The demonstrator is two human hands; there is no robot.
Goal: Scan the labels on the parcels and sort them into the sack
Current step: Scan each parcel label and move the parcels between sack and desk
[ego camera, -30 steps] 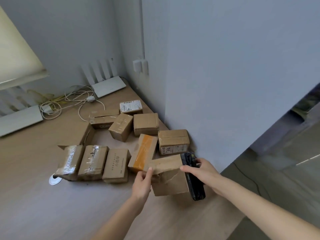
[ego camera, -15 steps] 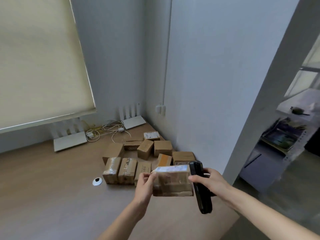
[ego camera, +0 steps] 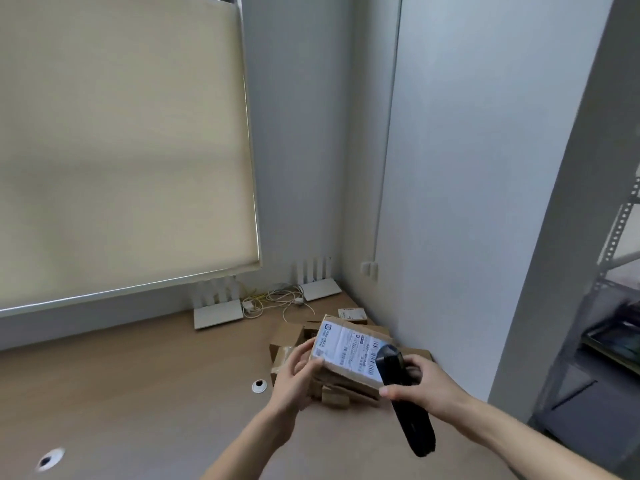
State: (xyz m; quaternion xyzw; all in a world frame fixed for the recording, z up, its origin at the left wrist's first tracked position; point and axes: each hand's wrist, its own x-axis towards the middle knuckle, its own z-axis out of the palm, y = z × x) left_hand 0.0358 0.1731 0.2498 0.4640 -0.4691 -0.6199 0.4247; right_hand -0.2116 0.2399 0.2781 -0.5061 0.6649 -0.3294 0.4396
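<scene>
Head view. Left hand [ego camera: 297, 374] grips the near-left edge of a cardboard parcel [ego camera: 349, 356], thumb over the top, fingers curled beneath; parcel is held up in the air above the other parcels [ego camera: 287, 339] heaped on the desk [ego camera: 138, 393] in the wall corner. Its white label [ego camera: 346, 346] faces up, tilted toward the camera. Right hand [ego camera: 424, 384] is wrapped round a black handheld scanner [ego camera: 403, 393], whose head lies over the label's right end, right at the barcode strip; touching or just above, cannot tell.

No sack is in view.

Risks, as judged:
- Scanner head looks very close to the barcode and covers part of it; a read may fail unless it backs off.
- Parcel is held by one edge only, so it could tip or slip onto the heap.
- The label's tilt and the light window blind [ego camera: 121, 150] behind may put glare on the label.
- A dropped parcel could mix scanned with unscanned boxes.
</scene>
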